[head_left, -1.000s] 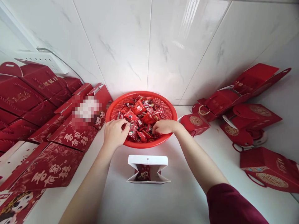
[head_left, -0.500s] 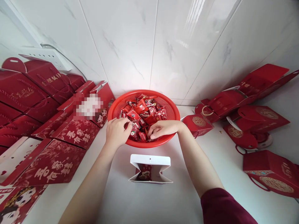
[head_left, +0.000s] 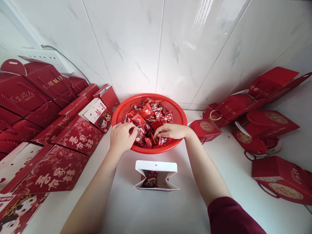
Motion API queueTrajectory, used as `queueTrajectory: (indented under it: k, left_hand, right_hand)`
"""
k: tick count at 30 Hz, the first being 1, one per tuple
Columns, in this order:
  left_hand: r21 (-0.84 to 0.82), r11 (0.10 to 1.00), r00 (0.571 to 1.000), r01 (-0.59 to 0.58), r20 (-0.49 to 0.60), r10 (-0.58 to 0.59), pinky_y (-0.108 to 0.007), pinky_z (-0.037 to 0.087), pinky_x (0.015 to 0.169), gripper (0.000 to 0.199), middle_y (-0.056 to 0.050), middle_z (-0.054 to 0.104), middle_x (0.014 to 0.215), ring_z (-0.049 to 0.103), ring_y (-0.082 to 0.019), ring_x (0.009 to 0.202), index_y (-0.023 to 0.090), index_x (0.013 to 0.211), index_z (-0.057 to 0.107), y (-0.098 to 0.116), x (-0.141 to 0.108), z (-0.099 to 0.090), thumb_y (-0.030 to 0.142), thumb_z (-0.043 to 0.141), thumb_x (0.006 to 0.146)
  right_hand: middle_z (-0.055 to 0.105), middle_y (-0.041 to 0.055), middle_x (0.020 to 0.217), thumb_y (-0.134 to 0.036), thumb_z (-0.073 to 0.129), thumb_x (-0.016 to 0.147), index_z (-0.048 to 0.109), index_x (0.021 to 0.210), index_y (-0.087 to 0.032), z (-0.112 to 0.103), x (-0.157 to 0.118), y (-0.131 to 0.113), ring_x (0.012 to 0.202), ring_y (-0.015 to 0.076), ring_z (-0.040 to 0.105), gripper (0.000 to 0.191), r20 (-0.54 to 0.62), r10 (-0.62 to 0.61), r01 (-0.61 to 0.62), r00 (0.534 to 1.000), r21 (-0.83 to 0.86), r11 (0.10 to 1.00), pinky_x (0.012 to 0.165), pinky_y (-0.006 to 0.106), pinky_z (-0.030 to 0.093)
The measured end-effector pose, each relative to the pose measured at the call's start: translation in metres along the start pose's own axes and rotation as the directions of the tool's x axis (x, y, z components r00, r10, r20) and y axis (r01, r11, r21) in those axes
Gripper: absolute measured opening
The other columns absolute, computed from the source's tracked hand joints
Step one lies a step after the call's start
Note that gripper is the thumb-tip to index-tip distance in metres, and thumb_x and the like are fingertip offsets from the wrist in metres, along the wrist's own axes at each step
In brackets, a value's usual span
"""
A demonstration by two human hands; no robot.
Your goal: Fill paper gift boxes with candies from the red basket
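A red plastic colander point(head_left: 149, 150) holds a heap of small wrapped candies point(head_left: 148, 112), mostly red. My left hand point(head_left: 122, 138) rests over its near left rim, thumb and fingers curled together at the candies; what they pinch is hidden. Over the near right rim reaches my right hand point(head_left: 173, 131), fingertips closed on a wrapped candy point(head_left: 153, 139) among the others. One red and white candy point(head_left: 162, 141) shows just below that hand. Between my forearms a white-edged paper box point(head_left: 156, 166) stands upright with its top open, and a red printed candy packet point(head_left: 150, 182) lies inside.
Rows of red gift boxes point(head_left: 78, 135) line the left side, beside larger red bags with rope handles point(head_left: 52, 83). Several red boxes point(head_left: 280, 178) stand along the right. Behind the colander rises a tiled wall point(head_left: 136, 45), with a white power strip point(head_left: 48, 58) at left.
My right hand has lifted slightly, its fingers drawing closer together, and a red and white candy now shows beneath it. My left hand stays nearly where it was.
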State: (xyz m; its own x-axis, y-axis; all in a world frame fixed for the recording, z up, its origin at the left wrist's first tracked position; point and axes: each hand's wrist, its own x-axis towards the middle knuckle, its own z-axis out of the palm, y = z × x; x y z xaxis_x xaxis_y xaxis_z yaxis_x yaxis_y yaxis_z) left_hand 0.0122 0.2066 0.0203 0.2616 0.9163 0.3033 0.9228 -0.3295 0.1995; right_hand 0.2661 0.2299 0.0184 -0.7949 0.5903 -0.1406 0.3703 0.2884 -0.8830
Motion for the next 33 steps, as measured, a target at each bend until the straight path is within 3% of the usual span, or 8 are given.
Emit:
queueTrajectory:
  k: [5,7,10,15,18,24,33]
  left_hand:
    - [0.006,1.000,1.000,-0.002,-0.001,0.002,-0.038,0.043,0.085,0.025,-0.001,0.076,0.093,0.066,-0.024,0.088,0.024,0.085,0.069,-0.001,0.000,0.001,0.033,0.046,0.091]
    - [0.003,1.000,1.000,-0.003,-0.005,0.003,-0.038,0.043,0.085,0.025,0.000,0.076,0.093,0.067,-0.024,0.089,0.024,0.085,0.069,-0.001,0.000,0.001,0.033,0.047,0.091]
    - [-0.004,1.000,1.000,-0.001,-0.006,0.001,-0.038,0.043,0.085,0.025,0.000,0.076,0.093,0.067,-0.024,0.089,0.024,0.085,0.069,-0.001,0.000,0.000,0.033,0.047,0.091]
    - [-0.005,1.000,1.000,0.009,0.003,-0.009,-0.037,0.043,0.085,0.025,0.000,0.076,0.092,0.067,-0.024,0.088,0.024,0.084,0.069,0.000,0.000,-0.001,0.033,0.047,0.091]
    - [-0.009,1.000,1.000,0.006,-0.008,-0.006,-0.038,0.043,0.085,0.025,0.000,0.076,0.092,0.067,-0.024,0.088,0.024,0.084,0.069,0.000,-0.001,-0.001,0.032,0.047,0.091]
    - [-0.030,1.000,1.000,0.008,-0.007,-0.008,-0.040,0.042,0.087,0.026,-0.001,0.075,0.093,0.066,-0.026,0.089,0.024,0.084,0.069,0.000,-0.001,-0.001,0.033,0.046,0.091]
    - [-0.137,0.990,0.999,0.017,-0.028,-0.021,-0.040,0.044,0.088,0.021,-0.004,0.075,0.087,0.067,-0.026,0.086,0.024,0.081,0.069,-0.003,-0.001,-0.003,0.032,0.051,0.087]
  right_hand:
    - [0.069,0.0002,0.072,-0.037,0.055,0.091,0.067,0.097,-0.017,0.003,-0.001,0.006,0.067,0.0139,0.063,0.025,-0.202,0.145,-0.136,0.969,0.056,0.989,0.069,0.026,0.050]
    - [0.066,-0.0011,0.065,-0.038,0.051,0.093,0.065,0.098,-0.017,0.003,-0.001,0.008,0.063,0.0135,0.062,0.026,-0.275,0.178,-0.189,0.945,-0.012,0.982,0.065,0.025,0.049]
    - [0.070,0.0022,0.071,-0.032,0.047,0.094,0.065,0.100,-0.018,0.006,0.004,0.011,0.069,0.0161,0.066,0.024,-0.346,0.253,-0.326,0.904,-0.172,0.930,0.068,0.026,0.049]
    - [0.072,0.0118,0.106,-0.010,0.052,0.081,0.070,0.101,-0.019,0.012,0.014,0.018,0.095,0.0277,0.066,0.028,-0.412,0.321,-0.469,0.853,-0.333,0.818,0.078,0.034,0.046]
    - [0.072,0.0098,0.106,-0.010,0.062,0.073,0.071,0.102,-0.023,0.014,0.017,0.019,0.093,0.0283,0.065,0.033,-0.349,0.334,-0.462,0.875,-0.402,0.790,0.075,0.033,0.045]
    - [0.071,0.0058,0.091,-0.030,0.078,0.066,0.070,0.085,-0.021,0.014,0.016,0.014,0.082,0.0233,0.063,0.022,-0.276,0.259,-0.364,0.926,-0.457,0.812,0.067,0.028,0.042]
    - [0.068,0.0018,0.084,-0.037,0.061,0.087,0.064,0.095,-0.019,0.018,0.007,-0.012,0.074,0.0154,0.060,0.020,-0.467,0.040,-0.241,0.883,-0.381,0.893,0.069,0.026,0.043]
